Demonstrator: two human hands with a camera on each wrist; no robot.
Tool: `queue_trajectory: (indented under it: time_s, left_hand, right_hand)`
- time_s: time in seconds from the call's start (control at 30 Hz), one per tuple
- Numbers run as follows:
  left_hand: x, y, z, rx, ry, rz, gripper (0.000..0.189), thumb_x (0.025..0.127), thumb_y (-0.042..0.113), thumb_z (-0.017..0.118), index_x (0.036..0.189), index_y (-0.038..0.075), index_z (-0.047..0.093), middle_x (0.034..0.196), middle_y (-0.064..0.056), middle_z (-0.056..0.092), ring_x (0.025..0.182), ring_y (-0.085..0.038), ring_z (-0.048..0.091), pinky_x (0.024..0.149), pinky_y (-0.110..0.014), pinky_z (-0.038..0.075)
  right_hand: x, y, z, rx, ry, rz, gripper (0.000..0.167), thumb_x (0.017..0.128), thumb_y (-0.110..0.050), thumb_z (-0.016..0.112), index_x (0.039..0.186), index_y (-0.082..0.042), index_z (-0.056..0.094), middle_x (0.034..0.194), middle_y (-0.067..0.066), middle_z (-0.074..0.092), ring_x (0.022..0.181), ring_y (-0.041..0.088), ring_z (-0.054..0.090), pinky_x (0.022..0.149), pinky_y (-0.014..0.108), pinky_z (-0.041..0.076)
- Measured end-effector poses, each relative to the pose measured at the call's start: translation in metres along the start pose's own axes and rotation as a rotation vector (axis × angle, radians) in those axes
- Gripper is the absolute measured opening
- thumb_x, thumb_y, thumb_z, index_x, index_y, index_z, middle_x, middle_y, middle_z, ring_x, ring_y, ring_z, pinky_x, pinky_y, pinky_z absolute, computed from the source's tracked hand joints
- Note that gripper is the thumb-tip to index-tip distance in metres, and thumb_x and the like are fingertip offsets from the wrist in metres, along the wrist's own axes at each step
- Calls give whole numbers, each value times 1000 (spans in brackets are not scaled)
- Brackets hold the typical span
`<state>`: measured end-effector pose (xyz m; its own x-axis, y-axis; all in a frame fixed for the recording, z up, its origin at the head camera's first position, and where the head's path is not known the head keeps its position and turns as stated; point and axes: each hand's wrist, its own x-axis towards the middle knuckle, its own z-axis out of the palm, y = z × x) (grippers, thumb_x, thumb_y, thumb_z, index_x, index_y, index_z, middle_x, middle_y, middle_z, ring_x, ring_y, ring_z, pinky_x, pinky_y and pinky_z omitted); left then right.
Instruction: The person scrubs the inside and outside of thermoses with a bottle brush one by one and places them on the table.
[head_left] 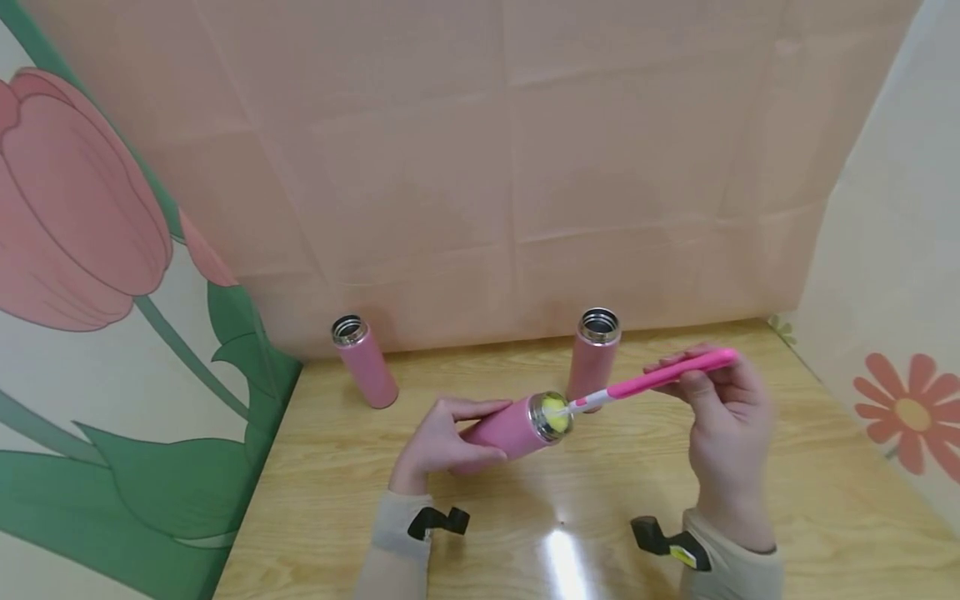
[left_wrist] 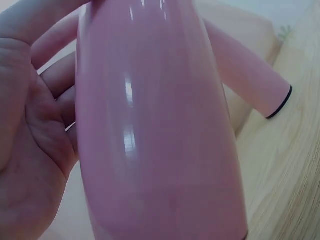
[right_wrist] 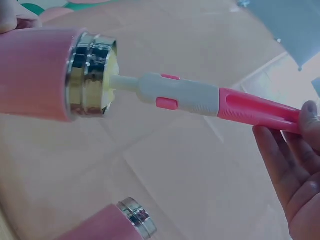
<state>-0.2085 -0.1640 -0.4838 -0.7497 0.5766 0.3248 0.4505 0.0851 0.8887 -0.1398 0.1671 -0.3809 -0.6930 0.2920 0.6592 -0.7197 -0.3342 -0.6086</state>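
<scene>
My left hand (head_left: 442, 437) grips a pink thermos bottle (head_left: 504, 432) around its body, tilted so its silver mouth points right. In the left wrist view the glossy side of this bottle (left_wrist: 155, 130) fills the middle, with the palm and curled fingers at its left. My right hand (head_left: 727, 425) pinches the pink handle of a bottle brush (head_left: 660, 379) between thumb and fingers. The brush's yellow sponge head (head_left: 556, 412) sits in the bottle's mouth, partly hidden inside. In the right wrist view the white neck of the brush (right_wrist: 180, 95) leads straight into the steel rim (right_wrist: 92, 75).
Two more open pink bottles stand upright on the wooden table (head_left: 322, 500): one at the back left (head_left: 367, 362), another at the back right (head_left: 595, 354), just behind the brush. A pinkish sheet (head_left: 480, 167) hangs behind, with flower-patterned panels at both sides.
</scene>
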Motion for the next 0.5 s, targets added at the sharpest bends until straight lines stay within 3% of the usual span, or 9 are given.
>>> queue_trajectory:
  time_s: [0.23,0.5]
  left_hand:
    - [-3,-3,-1,-33,44,-65,64,80,12,97,139,23,74,137,6,72,128,-21,66,110,-50,52]
    - [-4,-5,-4,-45,75,-13,65,79,7,97,138,18,74,139,3,71,131,-24,65,111,-45,52]
  right_hand:
    - [0,-4,0,-9,104,-19,16,100,20,54,111,31,53,98,28,74,87,33,78,80,38,65]
    - [1,-3,5,-19,166,-47,17,100,19,56,111,32,52,97,29,73,87,34,78,79,40,65]
